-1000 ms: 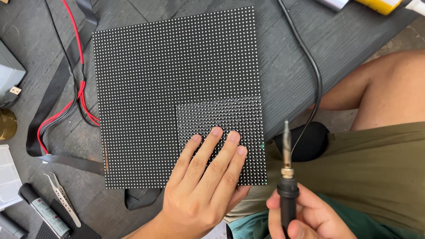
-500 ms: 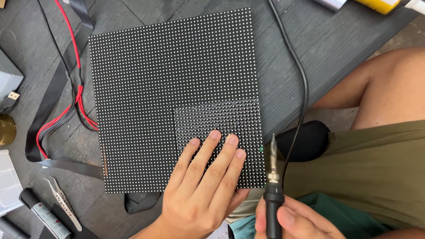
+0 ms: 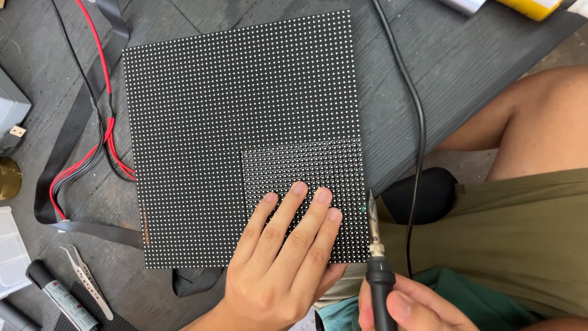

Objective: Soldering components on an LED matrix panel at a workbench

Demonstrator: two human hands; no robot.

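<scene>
My right hand [image 3: 407, 309] has its grip closed around the black handle of the soldering iron [image 3: 375, 257], down by the near edge of the desk [image 3: 484, 73]. The iron's long axis runs almost straight away from me, leaning a little left, with the tip up and the handle low in my fist. The tip sits just off the right edge of the LED panel [image 3: 239, 116], close to that panel's near right corner, where a small green spot shows; I cannot tell whether tip and edge touch. The panel lies flat and roughly square to the desk, and a smaller module [image 3: 303, 162] with coarser dots lies on its near right quarter. My left hand [image 3: 282, 257] is open, grasping nothing, its palm and fingers pressed flat on that module and pointing up and to the right. So the module's right edge lies just left of the tip, between my two hands, with the right hand the nearer one. The iron's cord [image 3: 419, 141] runs off toward the desk's far edge. Tweezers [image 3: 86, 279] lie at the near left corner, red and black wires [image 3: 101, 122] by the panel's left edge.
</scene>
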